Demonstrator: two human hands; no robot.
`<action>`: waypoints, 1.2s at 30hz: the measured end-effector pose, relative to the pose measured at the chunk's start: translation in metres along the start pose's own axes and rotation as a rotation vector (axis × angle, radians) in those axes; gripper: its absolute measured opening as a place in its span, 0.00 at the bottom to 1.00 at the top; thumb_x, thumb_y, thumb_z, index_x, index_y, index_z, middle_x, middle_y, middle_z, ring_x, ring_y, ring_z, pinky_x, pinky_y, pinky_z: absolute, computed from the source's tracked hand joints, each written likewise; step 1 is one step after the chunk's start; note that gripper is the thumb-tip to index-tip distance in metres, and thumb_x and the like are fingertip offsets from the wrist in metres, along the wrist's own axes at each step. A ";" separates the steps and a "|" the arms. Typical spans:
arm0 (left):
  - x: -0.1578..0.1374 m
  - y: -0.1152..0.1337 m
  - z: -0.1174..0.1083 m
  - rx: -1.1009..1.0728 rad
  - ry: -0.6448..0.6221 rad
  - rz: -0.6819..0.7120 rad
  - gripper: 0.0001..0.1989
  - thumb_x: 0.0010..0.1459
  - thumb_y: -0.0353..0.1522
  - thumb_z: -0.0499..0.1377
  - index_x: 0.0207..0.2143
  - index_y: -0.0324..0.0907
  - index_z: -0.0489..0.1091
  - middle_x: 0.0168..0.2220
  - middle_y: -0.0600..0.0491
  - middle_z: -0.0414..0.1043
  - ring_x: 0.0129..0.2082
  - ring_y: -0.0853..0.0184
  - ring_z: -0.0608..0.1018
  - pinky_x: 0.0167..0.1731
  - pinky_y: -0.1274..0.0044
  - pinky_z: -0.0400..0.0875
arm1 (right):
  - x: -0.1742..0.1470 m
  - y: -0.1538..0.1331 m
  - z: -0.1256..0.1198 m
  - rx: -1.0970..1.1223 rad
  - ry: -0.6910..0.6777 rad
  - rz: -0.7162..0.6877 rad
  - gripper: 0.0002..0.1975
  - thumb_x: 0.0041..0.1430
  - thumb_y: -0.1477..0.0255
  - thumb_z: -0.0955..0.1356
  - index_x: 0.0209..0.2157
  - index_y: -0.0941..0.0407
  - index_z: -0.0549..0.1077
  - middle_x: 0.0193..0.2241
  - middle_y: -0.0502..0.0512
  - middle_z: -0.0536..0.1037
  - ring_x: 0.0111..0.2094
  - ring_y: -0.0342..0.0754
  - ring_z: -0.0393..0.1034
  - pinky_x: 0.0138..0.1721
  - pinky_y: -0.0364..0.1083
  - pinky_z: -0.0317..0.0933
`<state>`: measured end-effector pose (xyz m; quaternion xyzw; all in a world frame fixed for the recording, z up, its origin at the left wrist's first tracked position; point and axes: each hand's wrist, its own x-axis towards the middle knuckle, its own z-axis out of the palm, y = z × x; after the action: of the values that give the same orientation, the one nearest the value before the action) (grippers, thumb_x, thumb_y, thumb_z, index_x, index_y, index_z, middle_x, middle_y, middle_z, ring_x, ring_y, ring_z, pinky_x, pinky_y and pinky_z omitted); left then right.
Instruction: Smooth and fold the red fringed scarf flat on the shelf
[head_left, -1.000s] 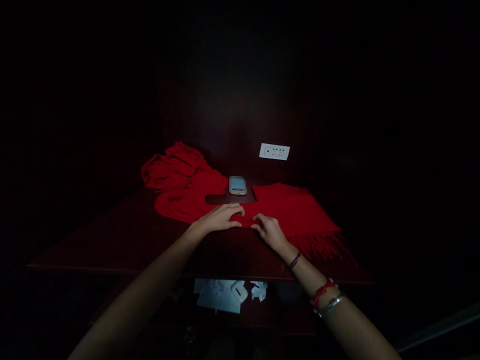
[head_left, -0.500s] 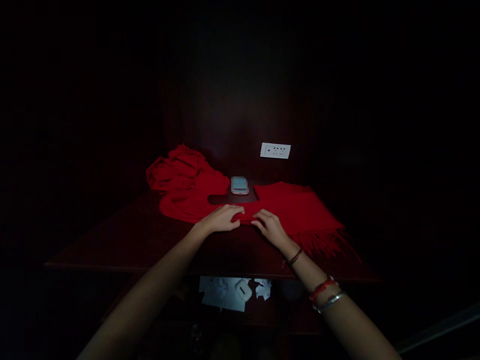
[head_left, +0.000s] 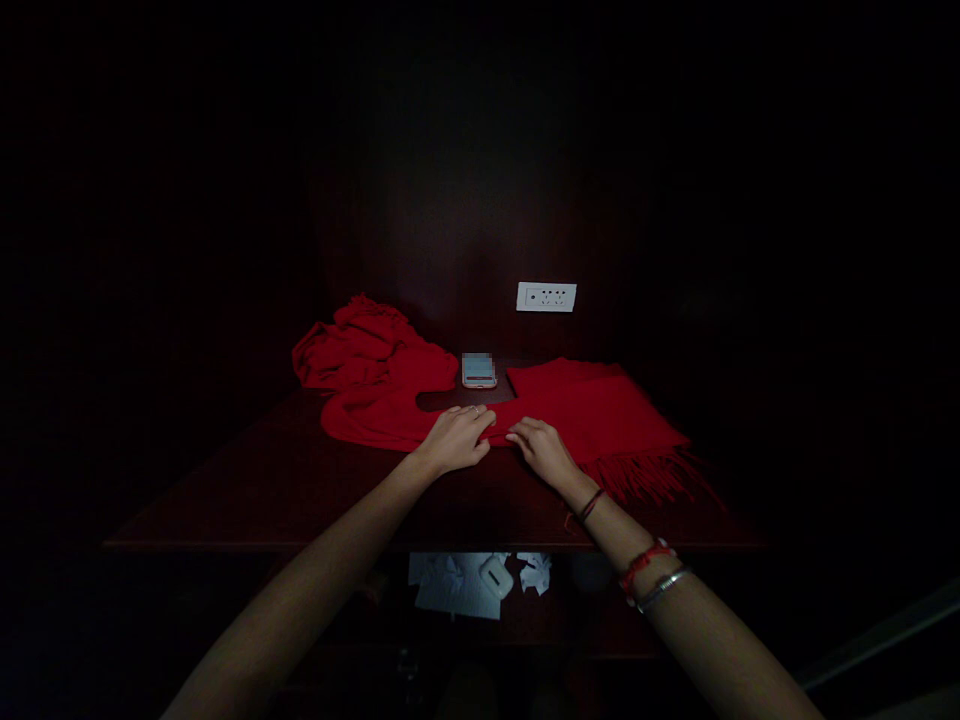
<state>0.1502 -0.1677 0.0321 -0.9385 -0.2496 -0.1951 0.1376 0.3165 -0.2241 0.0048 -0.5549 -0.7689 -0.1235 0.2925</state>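
Observation:
A red scarf (head_left: 600,410) lies across the dark table, flat and fringed at its right end and gathered into a narrow band in the middle. On the left it curves back into a rumpled heap. My left hand (head_left: 459,438) is closed on the narrow band, a ring on one finger. Just to its right, my right hand (head_left: 541,448) pinches the same band between thumb and fingers. A short stretch of red cloth shows between the two hands. Fabric under the fingers is hidden.
Behind the scarf a phone (head_left: 478,370) with a lit screen lies on the table (head_left: 247,500). A white socket panel (head_left: 546,297) is on the back wall. Below the table edge are papers (head_left: 457,595) and a small white case (head_left: 496,577). The surroundings are very dark.
My left hand has slid a little right along the scarf, closer to my right hand. My right hand stays almost in place, and the view has shifted slightly.

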 end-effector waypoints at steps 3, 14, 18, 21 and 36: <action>-0.001 -0.001 0.000 -0.018 -0.002 -0.023 0.08 0.49 0.28 0.49 0.34 0.40 0.61 0.38 0.47 0.65 0.38 0.61 0.68 0.37 0.72 0.60 | 0.001 0.000 0.000 0.000 -0.007 0.012 0.11 0.57 0.72 0.58 0.27 0.58 0.68 0.25 0.54 0.68 0.29 0.43 0.61 0.32 0.41 0.54; -0.006 -0.029 -0.009 0.006 0.077 -0.201 0.12 0.46 0.21 0.45 0.32 0.40 0.62 0.33 0.48 0.67 0.37 0.62 0.68 0.36 0.71 0.57 | 0.000 0.003 0.000 -0.009 0.009 0.030 0.09 0.57 0.72 0.58 0.28 0.58 0.67 0.26 0.54 0.69 0.29 0.44 0.62 0.32 0.41 0.54; -0.015 -0.057 -0.018 0.032 0.016 -0.105 0.13 0.40 0.20 0.46 0.29 0.41 0.62 0.31 0.50 0.67 0.35 0.63 0.68 0.38 0.71 0.54 | 0.001 0.001 0.000 -0.044 -0.019 0.031 0.09 0.57 0.72 0.58 0.27 0.58 0.66 0.25 0.53 0.69 0.28 0.44 0.62 0.32 0.41 0.53; -0.026 -0.088 -0.028 0.065 -0.065 -0.044 0.14 0.39 0.21 0.48 0.30 0.42 0.62 0.32 0.51 0.67 0.37 0.63 0.67 0.40 0.71 0.53 | 0.001 0.001 -0.001 -0.057 -0.038 0.006 0.09 0.57 0.71 0.59 0.26 0.58 0.66 0.25 0.53 0.69 0.28 0.43 0.61 0.32 0.41 0.52; -0.074 -0.183 -0.075 0.181 -0.282 -0.444 0.24 0.42 0.24 0.57 0.45 0.36 0.61 0.42 0.43 0.60 0.44 0.52 0.61 0.40 0.55 0.52 | -0.002 -0.001 -0.002 -0.112 -0.111 -0.122 0.10 0.57 0.72 0.58 0.30 0.57 0.68 0.27 0.53 0.70 0.30 0.44 0.62 0.34 0.42 0.52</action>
<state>-0.0265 -0.0715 0.0956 -0.8625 -0.4824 -0.0647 0.1384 0.3169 -0.2273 0.0053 -0.5283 -0.8083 -0.1529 0.2100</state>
